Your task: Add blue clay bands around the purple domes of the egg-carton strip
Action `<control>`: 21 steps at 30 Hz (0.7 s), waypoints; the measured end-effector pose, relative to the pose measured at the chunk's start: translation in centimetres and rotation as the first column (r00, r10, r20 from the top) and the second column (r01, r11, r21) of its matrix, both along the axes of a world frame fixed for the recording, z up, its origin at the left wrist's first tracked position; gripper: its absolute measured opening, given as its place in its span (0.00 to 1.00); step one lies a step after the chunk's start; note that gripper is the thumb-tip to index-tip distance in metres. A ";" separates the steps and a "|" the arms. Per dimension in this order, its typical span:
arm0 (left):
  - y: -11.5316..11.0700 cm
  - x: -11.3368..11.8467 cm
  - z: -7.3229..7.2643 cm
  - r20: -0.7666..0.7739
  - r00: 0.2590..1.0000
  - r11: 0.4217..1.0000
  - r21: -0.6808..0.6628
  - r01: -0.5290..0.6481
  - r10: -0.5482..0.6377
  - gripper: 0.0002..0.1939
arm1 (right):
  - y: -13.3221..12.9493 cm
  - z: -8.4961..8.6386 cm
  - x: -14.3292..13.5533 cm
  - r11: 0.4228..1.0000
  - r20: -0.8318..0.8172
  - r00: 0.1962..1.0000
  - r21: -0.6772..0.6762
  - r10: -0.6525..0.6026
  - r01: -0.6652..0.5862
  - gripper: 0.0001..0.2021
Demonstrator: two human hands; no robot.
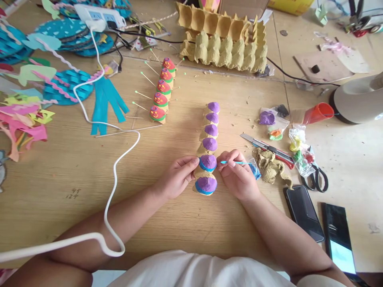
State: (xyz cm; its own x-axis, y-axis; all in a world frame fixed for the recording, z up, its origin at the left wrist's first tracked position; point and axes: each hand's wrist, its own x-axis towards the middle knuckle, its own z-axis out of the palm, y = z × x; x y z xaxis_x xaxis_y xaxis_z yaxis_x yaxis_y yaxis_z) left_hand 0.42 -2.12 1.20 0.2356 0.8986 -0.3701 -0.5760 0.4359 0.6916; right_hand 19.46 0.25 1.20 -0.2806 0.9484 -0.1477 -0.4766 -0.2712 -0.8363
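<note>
A strip of egg-carton cups [204,174] lies lengthwise in front of me, its several domes capped with purple clay. Blue clay rims the two domes nearest me. At the second-nearest dome, my left hand [179,175] pinches the strip's left side between thumb and fingers. My right hand [237,175] is closed on a thin blue clay tool [239,162], its tip pointing left toward the same dome. Whether the tip touches the clay, I cannot tell. Farther off stands a finished-looking strip [160,98] with red and green smiling domes and green-tipped sticks.
Egg cartons [230,50] lie at the back. To the right are a utility knife [271,149], carton scraps [271,167], bagged clay [267,118], scissors [318,178] and two phones [305,215]. A white cable [115,175] winds along the left near paper crafts [67,85].
</note>
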 end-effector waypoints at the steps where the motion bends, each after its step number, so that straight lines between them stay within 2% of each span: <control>1: 0.0 0.0 0.0 -0.006 1.000 1.000 -0.002 -0.004 0.004 0.15 | 0.0 0.0 0.0 1.000 -0.009 1.000 0.000 -0.003 0.003 0.13; 10: 0.1 0.0 0.1 0.012 1.000 0.999 -0.031 0.006 -0.006 0.20 | 0.0 0.0 -0.1 0.998 -0.033 0.998 -0.039 -0.054 0.053 0.10; 14: 0.2 0.0 0.1 -0.033 0.998 0.998 -0.042 -0.048 0.047 0.18 | 0.0 0.0 -0.1 0.996 -0.048 0.996 -0.051 -0.074 0.071 0.08; 21: 0.4 -0.2 0.2 0.025 0.999 0.998 -0.054 -0.028 0.030 0.16 | 0.0 -0.2 -0.2 0.993 0.017 0.995 -0.070 -0.094 0.095 0.08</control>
